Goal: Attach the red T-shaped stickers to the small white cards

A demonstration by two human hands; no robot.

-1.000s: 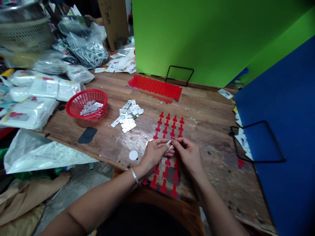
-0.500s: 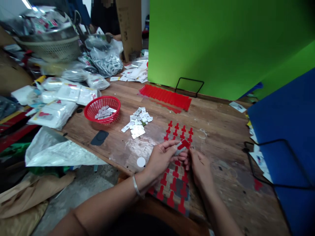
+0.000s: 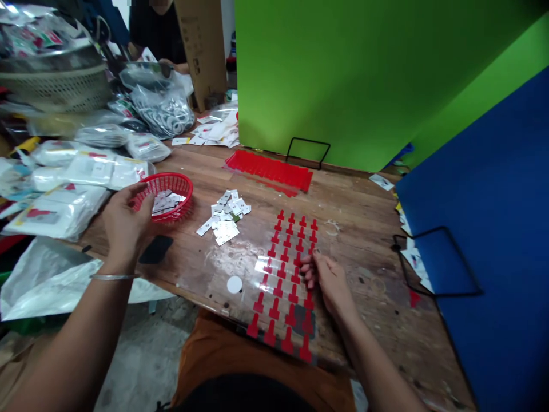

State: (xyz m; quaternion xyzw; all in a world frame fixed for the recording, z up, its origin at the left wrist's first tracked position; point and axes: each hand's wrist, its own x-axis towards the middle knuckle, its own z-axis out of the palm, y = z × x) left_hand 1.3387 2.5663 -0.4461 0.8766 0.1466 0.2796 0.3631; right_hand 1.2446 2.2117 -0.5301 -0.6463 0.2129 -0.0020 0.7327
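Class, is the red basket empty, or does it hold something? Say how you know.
Not empty: the red basket holds several pale tags, visible inside below its rim.

Bench [image 3: 364, 229]: wood-grained surface, scuffed, with a low sheen. Sheet [image 3: 266, 265]: clear plastic, glossy. Basket [image 3: 184, 213]: smooth, perforated plastic. Bags [image 3: 55, 212]: clear, glossy plastic film, wrinkled. Box [image 3: 198, 54]: matt cardboard. Bangle [image 3: 113, 277]: shiny metal. Green panel [image 3: 334, 68]: smooth, matt.
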